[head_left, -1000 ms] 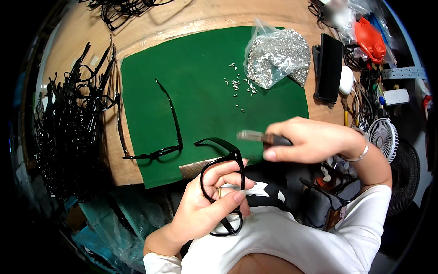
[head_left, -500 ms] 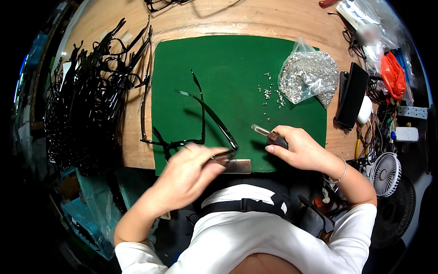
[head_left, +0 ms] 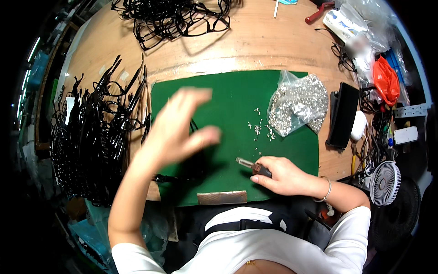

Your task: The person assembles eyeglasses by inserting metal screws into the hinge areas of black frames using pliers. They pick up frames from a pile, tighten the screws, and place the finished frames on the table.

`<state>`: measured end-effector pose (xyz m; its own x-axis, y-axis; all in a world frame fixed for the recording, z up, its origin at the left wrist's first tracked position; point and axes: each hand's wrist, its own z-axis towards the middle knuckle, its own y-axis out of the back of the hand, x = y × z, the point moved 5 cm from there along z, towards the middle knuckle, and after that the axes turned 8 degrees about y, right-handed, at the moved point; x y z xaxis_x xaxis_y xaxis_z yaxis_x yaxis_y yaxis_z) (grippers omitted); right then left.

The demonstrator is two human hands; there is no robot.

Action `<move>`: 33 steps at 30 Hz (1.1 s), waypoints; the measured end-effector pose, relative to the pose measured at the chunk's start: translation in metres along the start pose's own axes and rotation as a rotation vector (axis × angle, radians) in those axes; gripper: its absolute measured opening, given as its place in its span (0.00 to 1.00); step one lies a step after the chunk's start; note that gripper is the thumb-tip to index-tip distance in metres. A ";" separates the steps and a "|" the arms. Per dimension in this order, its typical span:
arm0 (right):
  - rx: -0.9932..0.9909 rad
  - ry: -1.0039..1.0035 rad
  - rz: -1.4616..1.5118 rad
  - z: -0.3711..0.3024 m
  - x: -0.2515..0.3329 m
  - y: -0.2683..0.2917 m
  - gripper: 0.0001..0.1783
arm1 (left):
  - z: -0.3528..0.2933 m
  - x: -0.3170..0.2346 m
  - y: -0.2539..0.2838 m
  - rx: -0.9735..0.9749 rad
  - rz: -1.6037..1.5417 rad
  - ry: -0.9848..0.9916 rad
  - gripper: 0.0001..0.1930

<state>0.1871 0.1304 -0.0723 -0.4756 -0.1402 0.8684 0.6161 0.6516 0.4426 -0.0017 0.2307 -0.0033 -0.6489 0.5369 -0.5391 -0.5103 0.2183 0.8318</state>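
Observation:
My left hand [head_left: 180, 125], blurred by motion, is raised over the left half of a green mat [head_left: 237, 91]. Its thumb and fingers are spread, and nothing shows between them. Beneath it lies a black glasses frame [head_left: 171, 178], mostly hidden by the hand and its shadow. At the right front of the mat, my right hand [head_left: 289, 176] is closed around a small dark-handled tool [head_left: 261, 170] with a narrow metal tip pointing left. Tiny silvery parts [head_left: 257, 130] are scattered beyond that tip, beside a clear plastic bag [head_left: 299, 105] full of similar pieces.
Black glasses frames are heaped on the left [head_left: 91, 146] and at the far side [head_left: 182, 18]. A flat metal plate [head_left: 222, 197] lies along the mat's front edge. On the right are a black case [head_left: 343, 116], an orange bag [head_left: 386, 82], cables and a white fan [head_left: 384, 182].
My left hand has let go of the glasses frame near the front edge and moved up and away over the mat. The view has shifted, showing more of the far frames.

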 end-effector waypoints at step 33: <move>-0.277 0.079 -0.368 -0.014 -0.009 0.006 0.10 | -0.112 -0.099 -0.038 -0.405 -1.526 0.330 0.35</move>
<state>0.2038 0.1247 -0.0741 -0.6516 -0.3879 0.6519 0.5646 0.3260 0.7583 0.0189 0.0776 0.0035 0.5188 -0.1702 -0.8378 -0.8348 0.1102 -0.5394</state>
